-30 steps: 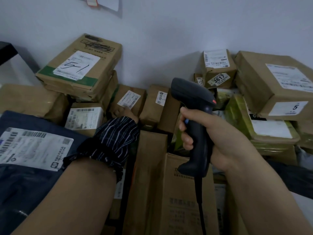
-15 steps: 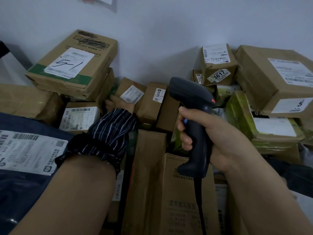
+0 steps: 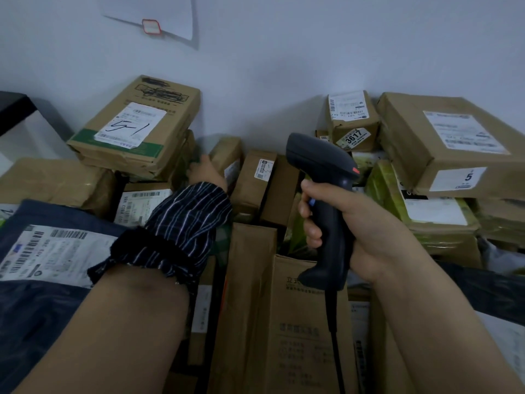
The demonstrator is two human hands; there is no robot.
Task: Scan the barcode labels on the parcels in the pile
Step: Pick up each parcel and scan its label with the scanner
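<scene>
Parcels (image 3: 298, 336): heaped against wall (image 3: 284, 81).
Right hand (image 3: 369, 223): wrapped round scanner (image 3: 318, 157) handle, nose aimed rearward.
Left hand (image 3: 207, 174): at small rear parcel (image 3: 227, 152) (grasp not discernible).
Progress: no scan evident; pile judged largely outstanding.

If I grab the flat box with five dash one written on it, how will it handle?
Probably stiff: the 5-1 box is flat cardboard with crisp edges. It lies tilted on a lower box, so a push might slide it off. Weight cannot be judged.
</scene>
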